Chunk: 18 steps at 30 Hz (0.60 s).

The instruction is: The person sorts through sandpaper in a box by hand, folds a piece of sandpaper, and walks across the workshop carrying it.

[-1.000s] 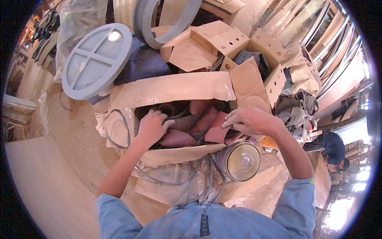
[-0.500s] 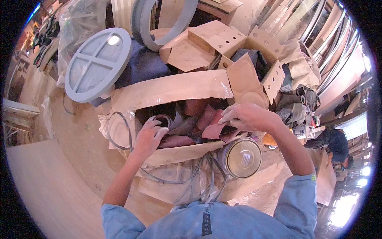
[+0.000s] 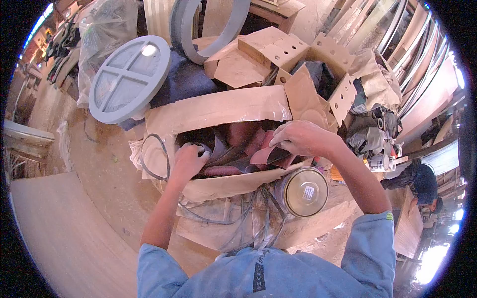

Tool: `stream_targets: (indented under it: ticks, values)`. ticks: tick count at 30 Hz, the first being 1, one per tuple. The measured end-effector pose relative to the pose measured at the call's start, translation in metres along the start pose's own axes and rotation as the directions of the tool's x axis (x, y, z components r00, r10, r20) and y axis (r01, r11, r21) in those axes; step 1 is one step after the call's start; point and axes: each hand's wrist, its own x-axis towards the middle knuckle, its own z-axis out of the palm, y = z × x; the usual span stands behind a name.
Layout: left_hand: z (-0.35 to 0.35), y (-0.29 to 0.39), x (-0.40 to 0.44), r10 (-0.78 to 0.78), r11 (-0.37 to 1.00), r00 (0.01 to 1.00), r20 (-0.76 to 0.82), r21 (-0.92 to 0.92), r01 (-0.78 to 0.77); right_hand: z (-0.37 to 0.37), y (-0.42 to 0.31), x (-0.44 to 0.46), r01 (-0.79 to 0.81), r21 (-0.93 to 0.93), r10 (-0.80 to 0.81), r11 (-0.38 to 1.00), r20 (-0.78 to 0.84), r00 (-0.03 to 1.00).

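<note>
An open cardboard box [image 3: 223, 107] holds several reddish-brown sheets that look like sandpaper [image 3: 243, 134], some curled, with grey backs. My right hand [image 3: 305, 139] pinches the edge of one sandpaper sheet [image 3: 261, 156] at the box's right side; the sheet is bent, and its darker side shows. Inside the left end of the box, my left hand [image 3: 189, 161] has its fingers curled at the rim of a rolled sheet, partly hidden by the hand.
A round tin [image 3: 306, 192] stands against the box's near right side, with grey straps [image 3: 243, 213] beside it. Behind are a round grey frame with a cross [image 3: 130, 78], a grey ring [image 3: 191, 47] and cardboard cartons [image 3: 293, 54]. Another person [image 3: 422, 184] bends at far right.
My right hand has lifted and bent the edge of the sandpaper sheet. My left hand's fingers have closed in at the rolled sheet's rim. The view has shifted slightly.
</note>
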Motion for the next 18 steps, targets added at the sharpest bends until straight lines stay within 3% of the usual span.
stream_targets:
  ticks: [2, 3, 4, 5, 6, 7, 8, 9, 10, 11, 12, 13, 14, 16, 18]
  values:
    - [0.001, 0.001, -0.007, 0.119, 0.977, 0.922, -0.369, -0.123, -0.175, -0.002, -0.002, 0.005, 0.005, -0.013, -0.005, 1.0, -0.024, 1.0]
    - [-0.006, 0.002, -0.012, 0.125, 0.976, 0.92, -0.371, -0.118, -0.181, -0.002, -0.004, 0.007, -0.023, -0.006, 0.023, 1.0, -0.026, 0.999]
    - [-0.019, 0.006, -0.021, -0.041, 0.929, 0.918, -0.395, -0.354, -0.111, 0.0, -0.007, 0.01, -0.05, 0.001, 0.05, 0.999, -0.025, 0.998]
    - [-0.03, 0.009, -0.031, -0.208, 0.819, 0.902, -0.379, -0.571, -0.051, 0.002, -0.01, 0.012, -0.048, 0.0, 0.048, 0.999, -0.03, 0.998]
    - [-0.034, 0.014, -0.039, -0.334, 0.554, 0.881, -0.336, -0.826, -0.105, 0.003, -0.014, 0.016, -0.078, -0.069, 0.077, 0.995, -0.015, 0.997]
    - [-0.039, 0.017, -0.047, -0.338, 0.558, 0.876, -0.344, -0.823, -0.108, 0.003, -0.017, 0.019, -0.102, -0.139, 0.102, 0.985, -0.003, 0.995]
    - [-0.044, 0.019, -0.054, -0.383, 0.317, 0.875, -0.298, -0.931, -0.178, 0.002, -0.021, 0.02, -0.09, -0.143, 0.09, 0.986, -0.007, 0.996]
    - [-0.05, 0.02, -0.061, -0.413, 0.054, 0.877, -0.245, -0.968, -0.245, 0.002, -0.026, 0.019, -0.06, -0.139, 0.052, 0.989, -0.06, 0.997]
    - [-0.057, 0.023, -0.067, -0.42, 0.061, 0.87, -0.258, -0.965, -0.256, 0.002, -0.031, 0.019, -0.029, -0.136, 0.013, 0.99, -0.113, 0.994]
    - [-0.064, 0.027, -0.072, -0.446, -0.073, 0.871, -0.208, -0.961, -0.267, 0.002, -0.036, 0.022, -0.016, -0.143, -0.001, 0.99, -0.116, 0.993]
    - [-0.071, 0.029, -0.077, -0.463, -0.207, 0.873, -0.156, -0.938, -0.277, 0.004, -0.041, 0.024, 0.063, -0.15, -0.101, 0.987, -0.258, 0.961]
    - [-0.077, 0.03, -0.083, -0.468, -0.202, 0.868, -0.166, -0.936, -0.289, 0.005, -0.047, 0.024, 0.139, -0.165, -0.195, 0.976, -0.392, 0.899]
    - [-0.084, 0.032, -0.088, -0.488, -0.225, 0.853, -0.187, -0.917, -0.33, 0.005, -0.055, 0.024, 0.147, -0.172, -0.205, 0.974, -0.394, 0.896]
    - [-0.089, 0.029, -0.096, -0.507, -0.249, 0.836, -0.21, -0.893, -0.375, 0.006, -0.078, 0.021, 0.264, 0.184, -0.15, 0.947, -0.473, 0.868]
    - [-0.093, 0.019, -0.105, -0.596, -0.213, 0.76, -0.26, -0.861, -0.462, 0.023, -0.092, 0.022, 0.287, 0.253, -0.126, 0.924, -0.507, 0.853]
